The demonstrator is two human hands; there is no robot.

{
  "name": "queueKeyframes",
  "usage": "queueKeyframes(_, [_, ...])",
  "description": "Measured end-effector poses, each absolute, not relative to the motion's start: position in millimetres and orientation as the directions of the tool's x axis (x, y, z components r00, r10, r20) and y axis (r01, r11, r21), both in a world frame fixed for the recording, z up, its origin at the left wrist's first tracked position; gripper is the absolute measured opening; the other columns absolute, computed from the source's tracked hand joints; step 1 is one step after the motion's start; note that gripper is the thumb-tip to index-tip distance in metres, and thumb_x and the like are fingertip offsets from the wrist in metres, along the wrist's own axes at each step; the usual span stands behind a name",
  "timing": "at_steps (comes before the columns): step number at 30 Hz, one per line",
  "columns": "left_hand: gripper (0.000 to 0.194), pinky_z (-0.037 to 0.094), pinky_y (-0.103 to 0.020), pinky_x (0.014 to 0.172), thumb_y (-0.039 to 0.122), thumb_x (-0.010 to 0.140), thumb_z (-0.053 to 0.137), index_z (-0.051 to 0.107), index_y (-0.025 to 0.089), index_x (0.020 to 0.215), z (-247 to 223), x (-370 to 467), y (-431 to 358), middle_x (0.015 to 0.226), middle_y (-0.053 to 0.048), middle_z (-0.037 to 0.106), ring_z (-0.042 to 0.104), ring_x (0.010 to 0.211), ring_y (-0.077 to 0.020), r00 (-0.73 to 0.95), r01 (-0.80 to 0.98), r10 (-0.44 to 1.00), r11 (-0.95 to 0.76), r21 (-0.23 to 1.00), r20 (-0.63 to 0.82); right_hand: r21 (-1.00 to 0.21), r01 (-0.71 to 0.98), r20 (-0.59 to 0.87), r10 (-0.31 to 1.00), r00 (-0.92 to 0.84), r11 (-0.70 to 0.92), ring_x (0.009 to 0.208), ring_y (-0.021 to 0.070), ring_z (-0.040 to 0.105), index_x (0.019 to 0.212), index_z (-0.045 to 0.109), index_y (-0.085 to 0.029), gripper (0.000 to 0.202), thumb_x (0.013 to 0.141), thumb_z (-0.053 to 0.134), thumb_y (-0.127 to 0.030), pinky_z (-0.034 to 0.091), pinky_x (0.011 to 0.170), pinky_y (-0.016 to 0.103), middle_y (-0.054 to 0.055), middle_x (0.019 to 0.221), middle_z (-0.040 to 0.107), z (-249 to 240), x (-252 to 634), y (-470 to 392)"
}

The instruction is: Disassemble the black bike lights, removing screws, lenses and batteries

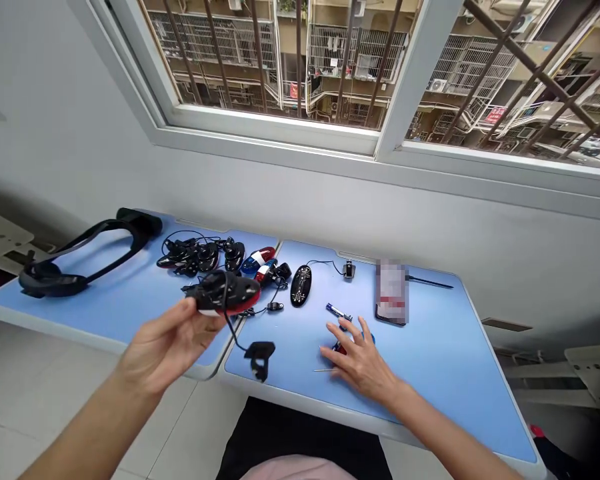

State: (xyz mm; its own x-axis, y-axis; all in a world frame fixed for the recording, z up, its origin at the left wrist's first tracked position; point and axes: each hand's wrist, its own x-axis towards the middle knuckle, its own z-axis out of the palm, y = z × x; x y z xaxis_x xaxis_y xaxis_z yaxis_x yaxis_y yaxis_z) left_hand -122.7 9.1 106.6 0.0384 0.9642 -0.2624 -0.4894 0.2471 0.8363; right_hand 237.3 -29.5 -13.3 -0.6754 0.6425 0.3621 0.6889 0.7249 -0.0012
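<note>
My left hand (167, 343) grips a black device (223, 292) with a red and white underside, raised over the seam between the tables. From it a black cable hangs down to a small black clamp (260, 357). On the right table my right hand (357, 360) is spread, fingers apart, over a small red and blue part (337, 347) that it partly covers. A thin metal rod (323, 370) lies by its fingertips. Just above that hand is a blue and white battery (337, 311). An opened black oval shell (301, 287) lies further back, wired to another clamp (349, 269).
Several black devices (207, 255) with cables and a red, white and blue one (258, 260) lie at the back left. A black headset (55, 280) is at the far left, a phone (392, 293) at the right. The wall rises behind the blue table (445, 360).
</note>
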Motion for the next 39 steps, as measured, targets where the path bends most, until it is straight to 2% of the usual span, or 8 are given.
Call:
queueKeyframes(10, [0.024, 0.063, -0.032, 0.066, 0.031, 0.060, 0.088, 0.073, 0.029, 0.079, 73, -95, -15, 0.089, -0.001, 0.078, 0.071, 0.071, -0.0200, 0.141, -0.579, 0.876, 0.452, 0.679, -0.462, -0.201, 0.769, 0.273, 0.789, -0.551, 0.607, 0.127, 0.0322, 0.050, 0.118, 0.068, -0.024, 0.024, 0.095, 0.060, -0.028, 0.029, 0.106, 0.060, 0.014, 0.131, 0.065, -11, 201, 50])
queueKeyframes(15, [0.031, 0.059, -0.028, 0.060, 0.028, 0.059, 0.090, 0.071, 0.026, 0.084, 79, -66, -13, 0.089, -0.001, 0.076, 0.070, 0.072, -0.0187, 0.255, -0.561, 0.858, 0.506, 0.655, -0.445, -0.405, 0.750, 0.375, 0.843, -0.385, 0.523, 0.126, 0.0319, 0.050, 0.111, 0.073, -0.022, 0.022, 0.096, 0.057, -0.027, 0.021, 0.111, 0.062, 0.013, 0.130, 0.066, -1, 194, 76])
queueKeyframes(18, [0.036, 0.060, -0.025, 0.067, 0.028, 0.061, 0.089, 0.071, 0.024, 0.092, 91, -44, -10, 0.088, -0.001, 0.075, 0.070, 0.074, -0.0166, 0.330, -0.568, 0.878, 0.478, 0.670, -0.346, -0.567, 0.707, 0.437, 0.882, -0.177, 0.423, 0.128, 0.0296, 0.049, 0.114, 0.072, -0.021, 0.032, 0.101, 0.046, -0.035, 0.029, 0.111, 0.057, 0.013, 0.132, 0.064, 14, 204, 73])
queueKeyframes(22, [0.042, 0.059, -0.024, 0.073, 0.026, 0.070, 0.084, 0.067, 0.020, 0.108, 98, -17, 0, 0.097, -0.003, 0.075, 0.071, 0.077, -0.0153, 0.437, -0.562, 0.875, 0.448, 0.696, -0.210, -0.763, 0.589, 0.373, 0.926, 0.062, 0.267, 0.097, 0.0231, 0.066, 0.127, 0.064, -0.015, 0.056, 0.104, 0.025, -0.048, 0.055, 0.075, 0.037, 0.015, 0.116, 0.068, 27, 231, 34])
queueKeyframes(25, [0.043, 0.058, -0.024, 0.073, 0.023, 0.069, 0.085, 0.066, 0.019, 0.107, 90, -13, 10, 0.099, -0.003, 0.075, 0.072, 0.078, -0.0153, 0.449, -0.599, 0.878, 0.434, 0.673, -0.166, -0.832, 0.517, 0.256, 0.966, 0.036, 0.201, 0.054, 0.0137, 0.057, 0.112, 0.071, -0.011, 0.061, 0.102, 0.030, -0.054, 0.044, 0.045, 0.025, 0.006, 0.073, 0.067, 21, 240, 3])
queueKeyframes(28, [0.041, 0.057, -0.021, 0.068, 0.025, 0.065, 0.088, 0.068, 0.021, 0.101, 82, -27, 12, 0.094, -0.001, 0.075, 0.071, 0.077, -0.0146, 0.414, -0.637, 0.899, 0.398, 0.660, -0.142, -0.845, 0.494, 0.184, 0.979, -0.089, 0.204, 0.049, 0.0113, 0.051, 0.098, 0.075, -0.012, 0.051, 0.099, 0.043, -0.051, 0.041, 0.046, 0.024, 0.000, 0.059, 0.059, 8, 229, 3])
queueKeyframes(35, [0.056, 0.058, -0.029, 0.083, 0.034, 0.065, 0.088, 0.068, 0.028, 0.117, 99, -72, -29, 0.119, -0.003, 0.067, 0.069, 0.097, -0.0206, 0.420, -0.635, 0.900, 0.382, 0.671, -0.116, -0.709, 0.562, 0.143, 0.867, -0.477, 0.426, 0.075, 0.0149, 0.060, 0.097, 0.078, -0.024, 0.019, 0.078, 0.077, -0.024, 0.042, 0.066, 0.025, 0.002, 0.085, 0.068, -10, 172, 41])
queueKeyframes(39, [0.056, 0.059, -0.029, 0.081, 0.036, 0.064, 0.089, 0.068, 0.030, 0.116, 100, -87, -43, 0.114, -0.003, 0.065, 0.067, 0.095, -0.0210, 0.419, -0.630, 0.902, 0.371, 0.682, -0.104, -0.574, 0.665, 0.103, 0.848, -0.520, 0.477, 0.086, 0.0177, 0.060, 0.088, 0.075, -0.021, 0.013, 0.088, 0.065, -0.013, 0.039, 0.067, 0.025, 0.006, 0.092, 0.068, -15, 160, 32])
